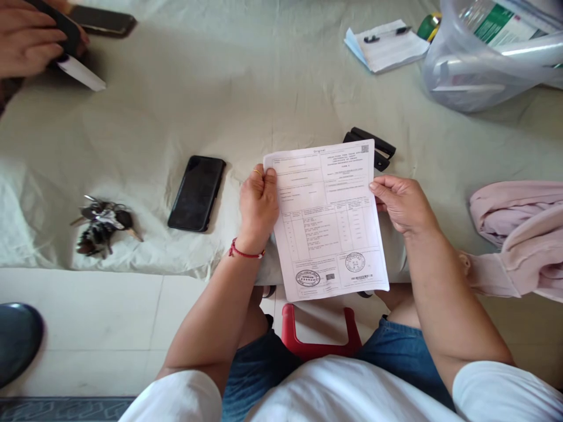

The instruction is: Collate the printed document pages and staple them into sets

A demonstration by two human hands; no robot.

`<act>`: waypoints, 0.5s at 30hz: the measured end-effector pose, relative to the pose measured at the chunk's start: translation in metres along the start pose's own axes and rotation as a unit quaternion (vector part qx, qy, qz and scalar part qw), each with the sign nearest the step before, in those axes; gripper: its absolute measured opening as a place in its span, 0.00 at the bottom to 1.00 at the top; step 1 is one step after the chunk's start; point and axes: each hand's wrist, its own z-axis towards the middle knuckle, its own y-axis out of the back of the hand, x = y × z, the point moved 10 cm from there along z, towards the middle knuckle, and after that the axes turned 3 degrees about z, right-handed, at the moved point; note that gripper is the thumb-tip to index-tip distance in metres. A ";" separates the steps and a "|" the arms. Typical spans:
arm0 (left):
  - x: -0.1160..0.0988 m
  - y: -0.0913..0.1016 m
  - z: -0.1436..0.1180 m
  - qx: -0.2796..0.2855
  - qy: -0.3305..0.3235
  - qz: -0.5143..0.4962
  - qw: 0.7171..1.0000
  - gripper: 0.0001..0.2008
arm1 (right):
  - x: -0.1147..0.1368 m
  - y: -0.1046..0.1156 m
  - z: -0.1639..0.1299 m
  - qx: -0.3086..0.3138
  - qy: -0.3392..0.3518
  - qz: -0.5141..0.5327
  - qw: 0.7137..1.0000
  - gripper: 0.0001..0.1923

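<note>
I hold a white printed form (328, 220) with tables and two round stamps upright over the edge of a cloth-covered surface (246, 88). My left hand (259, 205), with a ring and a red wrist cord, grips its left edge. My right hand (402, 202) pinches its right edge. A black folded object (382, 149) lies just behind the sheet's top right corner. A black phone (197, 192) rests face up left of my left hand.
A bunch of keys (102, 225) lies at the left. Another person's hand (29, 41) holds a dark object at top left beside a second phone (103, 20). A notepad with a pen (386, 44), a clear plastic bag (488, 53) and pink cloth (519, 234) are to the right.
</note>
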 end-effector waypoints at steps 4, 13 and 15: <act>-0.013 0.001 -0.001 -0.002 -0.045 0.064 0.997 0.27 | 0.004 0.007 0.003 -0.024 0.055 -0.077 0.995 0.10; -0.001 -0.001 -0.002 -0.019 0.013 -0.009 1.000 0.19 | -0.004 0.000 0.000 0.013 -0.018 0.022 1.000 0.14; 0.000 -0.005 -0.003 -0.004 0.022 -0.024 0.999 0.18 | -0.003 0.000 -0.001 0.017 -0.024 0.028 0.999 0.16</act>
